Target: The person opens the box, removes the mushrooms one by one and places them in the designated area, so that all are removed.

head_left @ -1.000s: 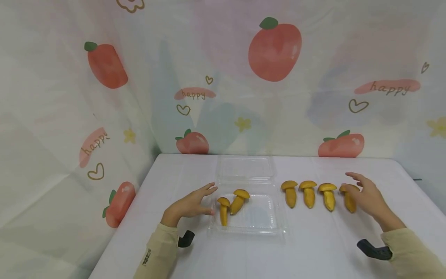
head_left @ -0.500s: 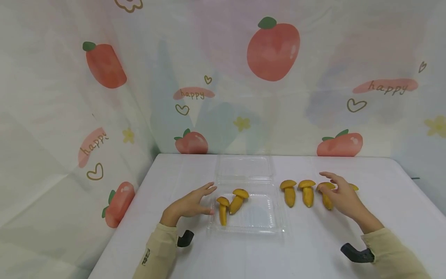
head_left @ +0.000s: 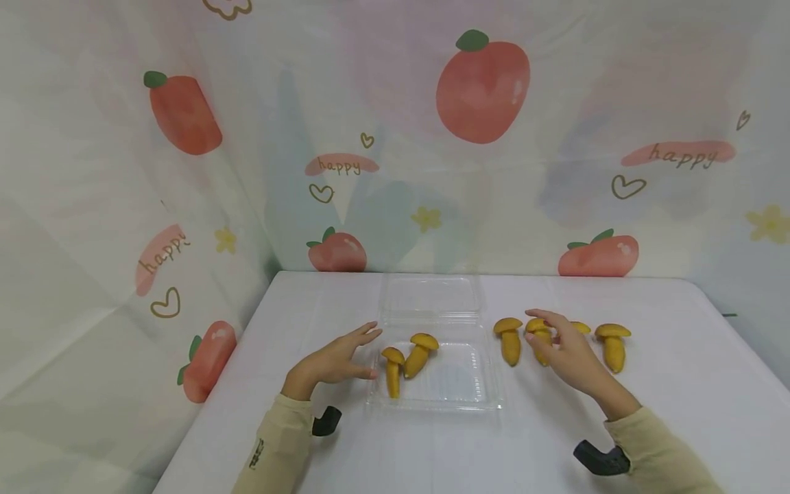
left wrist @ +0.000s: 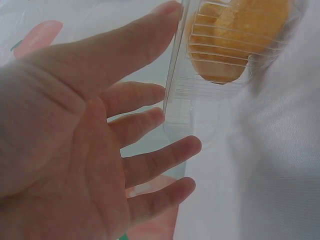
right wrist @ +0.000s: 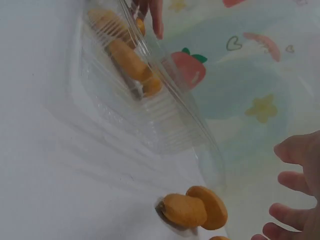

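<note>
A clear plastic clamshell box (head_left: 457, 370) lies with its lid folded back, holding two yellow mushrooms, one upright (head_left: 393, 374) and one slanted (head_left: 420, 355). At the box's left rim is my left hand (head_left: 333, 360), fingers spread and thumb against the edge in the left wrist view. My right hand (head_left: 570, 357) hovers over the row of mushrooms to the right, fingers loosely extended and holding nothing. Its fingertips overlap the second mushroom (head_left: 540, 332), and it covers most of the third mushroom (head_left: 581, 327). The first mushroom (head_left: 509, 342) and the rightmost mushroom (head_left: 614, 347) show on either side.
A white-covered table (head_left: 444, 453) carries everything. Behind and to the left hangs a printed cloth (head_left: 395, 82) with fruit and hearts. Black wrist mounts (head_left: 601, 458) stick out near both sleeves.
My right hand has swept left along the row, from the rightmost mushroom to the second one, and the mushrooms stay in place. The left hand keeps its place at the box.
</note>
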Demonstrator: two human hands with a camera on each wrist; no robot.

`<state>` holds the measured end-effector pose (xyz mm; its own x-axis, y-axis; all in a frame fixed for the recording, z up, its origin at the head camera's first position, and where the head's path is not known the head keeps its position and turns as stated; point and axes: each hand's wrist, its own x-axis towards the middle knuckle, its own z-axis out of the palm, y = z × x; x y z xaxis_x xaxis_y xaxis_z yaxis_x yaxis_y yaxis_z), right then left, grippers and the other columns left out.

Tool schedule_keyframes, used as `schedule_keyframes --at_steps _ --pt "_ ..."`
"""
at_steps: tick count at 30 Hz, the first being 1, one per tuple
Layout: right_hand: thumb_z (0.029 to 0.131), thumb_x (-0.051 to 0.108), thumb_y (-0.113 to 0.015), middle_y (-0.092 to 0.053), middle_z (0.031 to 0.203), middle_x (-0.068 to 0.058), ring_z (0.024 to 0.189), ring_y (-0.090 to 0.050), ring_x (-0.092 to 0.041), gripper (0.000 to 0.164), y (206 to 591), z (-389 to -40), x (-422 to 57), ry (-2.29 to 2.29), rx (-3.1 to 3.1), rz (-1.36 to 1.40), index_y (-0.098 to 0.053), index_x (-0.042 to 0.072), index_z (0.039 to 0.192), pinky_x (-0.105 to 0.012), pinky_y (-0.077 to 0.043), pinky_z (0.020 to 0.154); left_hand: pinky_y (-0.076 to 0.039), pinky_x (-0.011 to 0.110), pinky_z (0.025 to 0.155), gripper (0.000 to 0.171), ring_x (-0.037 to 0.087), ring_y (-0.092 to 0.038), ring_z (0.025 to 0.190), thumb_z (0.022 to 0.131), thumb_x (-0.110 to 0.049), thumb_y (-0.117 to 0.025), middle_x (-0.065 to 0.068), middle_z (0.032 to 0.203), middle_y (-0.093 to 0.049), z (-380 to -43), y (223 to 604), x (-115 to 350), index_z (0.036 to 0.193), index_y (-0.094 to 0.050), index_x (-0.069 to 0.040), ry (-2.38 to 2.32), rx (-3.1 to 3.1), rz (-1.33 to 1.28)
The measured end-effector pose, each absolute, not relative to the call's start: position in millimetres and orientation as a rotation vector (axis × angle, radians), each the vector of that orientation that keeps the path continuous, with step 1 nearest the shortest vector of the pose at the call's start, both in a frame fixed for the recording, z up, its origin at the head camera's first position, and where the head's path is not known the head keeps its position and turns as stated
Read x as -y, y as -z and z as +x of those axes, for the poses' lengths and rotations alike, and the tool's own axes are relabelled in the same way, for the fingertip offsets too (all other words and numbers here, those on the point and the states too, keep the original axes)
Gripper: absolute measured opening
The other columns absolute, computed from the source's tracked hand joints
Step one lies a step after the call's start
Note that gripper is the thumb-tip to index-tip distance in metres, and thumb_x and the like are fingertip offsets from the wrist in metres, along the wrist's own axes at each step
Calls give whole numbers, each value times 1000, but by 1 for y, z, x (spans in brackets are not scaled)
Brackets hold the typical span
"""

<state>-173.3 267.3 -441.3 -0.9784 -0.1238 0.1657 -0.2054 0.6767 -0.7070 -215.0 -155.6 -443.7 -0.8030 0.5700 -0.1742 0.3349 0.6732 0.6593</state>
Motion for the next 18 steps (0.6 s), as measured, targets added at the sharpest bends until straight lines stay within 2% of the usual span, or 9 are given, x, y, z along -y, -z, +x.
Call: schedule_keyframes --at_steps 14,18 --pt "102 18 -60 -51 144 -27 131 -47 -48 45 439 -174 -220 -1314 2713 415 -50 -1 142 -66 -46 103 -27 62 122 83 38 -24 155 89 -21 -78 11 170 -20 -210 440 153 158 -34 -8 -870 -2531 692" --pt "102 18 -60 -48 147 -26 133 -47 -47 45 439 -175 -209 -1335 2731 408 -50 3 144 -67 -43 108 -26 61 122 82 37 -23 156 90 -22 -78 10 170 -20 -211 438 153 158 -34 -9 -864 -2534 691"
